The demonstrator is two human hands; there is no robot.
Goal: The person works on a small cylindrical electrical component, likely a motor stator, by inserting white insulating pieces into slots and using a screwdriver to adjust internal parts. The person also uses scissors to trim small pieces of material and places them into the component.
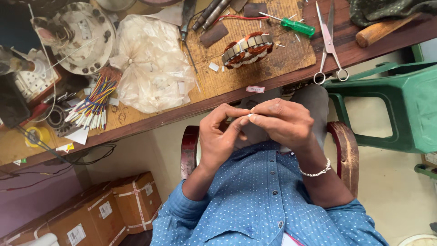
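Seated worker at a repair bench, seen from above. The left hand (221, 136) and right hand (282, 123) meet over the lap; fingertips of both pinch a small white slip (250, 116) between them, each hand closed on it (its exact kind is too small to tell). The slip sits at the very tips, between thumb and forefinger, not in either palm; a light, steady pinch close to the body would best keep so small a piece controlled. On the bench (191, 111), well apart from the hands, lie a wound copper stator (248, 49), scissors (328, 45), a green-handled screwdriver (296, 26) and a bundle of coloured wires (93, 102).
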